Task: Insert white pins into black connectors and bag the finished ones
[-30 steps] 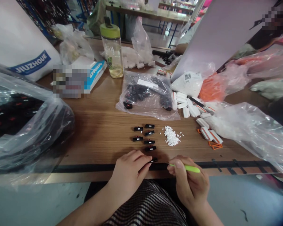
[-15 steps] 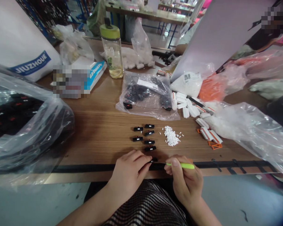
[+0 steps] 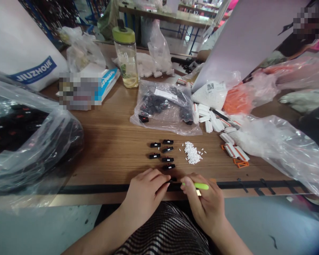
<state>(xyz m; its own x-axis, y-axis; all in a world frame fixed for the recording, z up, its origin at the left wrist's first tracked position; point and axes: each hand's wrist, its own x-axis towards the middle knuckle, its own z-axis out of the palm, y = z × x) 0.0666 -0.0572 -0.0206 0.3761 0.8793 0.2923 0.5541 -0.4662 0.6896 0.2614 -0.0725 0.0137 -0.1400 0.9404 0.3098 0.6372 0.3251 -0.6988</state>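
Note:
My left hand [image 3: 148, 186] pinches a small black connector housing [image 3: 172, 180] at the table's front edge; the fingers cover part of it. In my right hand [image 3: 204, 198] is a tool with a bright yellow-green handle [image 3: 200, 186], its tip close to that connector. Whether the tip touches cannot be made out. Just beyond my left hand lie several black connectors [image 3: 167, 159] in two loose columns, with white dots on their faces. To their right is a pile of tiny white plugs [image 3: 192, 153], a few scattered around it.
A clear bag of black parts [image 3: 164, 106] lies behind the connectors. White and orange pieces [image 3: 233, 150] and a plastic bag [image 3: 279, 141] are at the right. A bottle [image 3: 126, 56] stands at the back. An open bag of black connectors [image 3: 18, 127] fills the left.
My right hand has moved left with the tool, bringing it closer to the connector in my left hand. My left hand has stayed nearly still.

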